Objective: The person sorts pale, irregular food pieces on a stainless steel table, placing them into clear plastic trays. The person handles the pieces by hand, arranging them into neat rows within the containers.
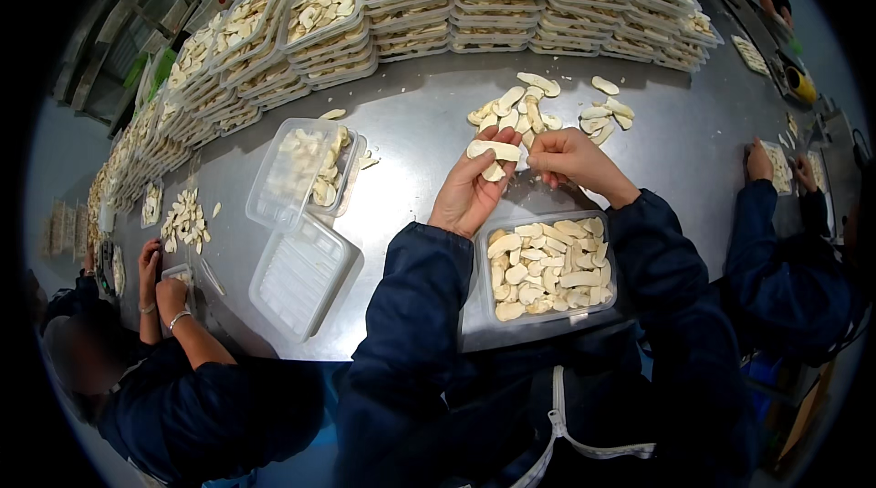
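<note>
My left hand (460, 195), palm up, holds a long cream-coloured slice (498, 150), apparently dried mushroom, under its thumb. A shorter slice (493, 172) lies against the fingers below it. Thumb and forefinger of my right hand (578, 161) are pinched together at the long slice's right end; whether they grip anything is unclear. Just beyond both hands is a loose pile of slices (508, 103), partly hidden by them. A smaller group of slices (597, 124) lies to its right. Between my forearms, a clear plastic tray (484, 276) filled with slices stands near the table edge.
Stacked trays of slices (496, 9) line the table's (410, 91) far side. To the left are a part-filled tray (352, 166), a clear lid or tray (263, 194) tilted over it, and an upturned tray (301, 283). Co-workers' hands (171, 296) work at left and right.
</note>
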### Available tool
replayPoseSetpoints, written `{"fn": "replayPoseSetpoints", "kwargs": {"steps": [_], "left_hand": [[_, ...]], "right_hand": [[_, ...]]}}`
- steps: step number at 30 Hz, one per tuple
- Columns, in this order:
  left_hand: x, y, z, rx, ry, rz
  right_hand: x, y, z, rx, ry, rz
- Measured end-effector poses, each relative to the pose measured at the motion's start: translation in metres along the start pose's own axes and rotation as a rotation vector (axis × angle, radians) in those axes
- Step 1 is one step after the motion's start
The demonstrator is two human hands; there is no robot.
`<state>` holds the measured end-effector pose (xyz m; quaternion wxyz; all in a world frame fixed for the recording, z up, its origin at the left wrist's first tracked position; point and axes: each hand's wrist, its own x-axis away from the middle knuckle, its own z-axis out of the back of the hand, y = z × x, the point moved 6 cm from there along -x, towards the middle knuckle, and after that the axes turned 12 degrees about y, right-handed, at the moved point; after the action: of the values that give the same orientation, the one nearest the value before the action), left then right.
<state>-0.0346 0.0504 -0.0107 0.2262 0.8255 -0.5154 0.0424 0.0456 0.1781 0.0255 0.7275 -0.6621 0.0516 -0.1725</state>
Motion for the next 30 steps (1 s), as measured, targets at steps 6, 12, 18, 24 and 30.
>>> {"fn": "replayPoseSetpoints", "kwargs": {"steps": [6,12,18,24,30], "left_hand": [[0.000,0.001,0.001,-0.141,0.033,-0.087],[0.000,-0.004,-0.001,-0.170,0.003,-0.067],[-0.002,0.000,0.005,0.031,0.016,-0.023],[-0.007,0.015,0.013,0.286,-0.060,-0.011],[-0.006,0.010,0.012,0.150,-0.029,-0.020]], "right_hand": [[0.002,-0.003,-0.002,-0.070,0.031,-0.051],[0.001,0.000,-0.004,-0.065,0.018,0.042],[0.005,-0.006,0.016,-0.113,0.131,-0.032],[0.014,-0.001,0.099,0.148,0.518,0.027],[0.023,-0.008,0.060,0.835,0.424,0.119]]}}
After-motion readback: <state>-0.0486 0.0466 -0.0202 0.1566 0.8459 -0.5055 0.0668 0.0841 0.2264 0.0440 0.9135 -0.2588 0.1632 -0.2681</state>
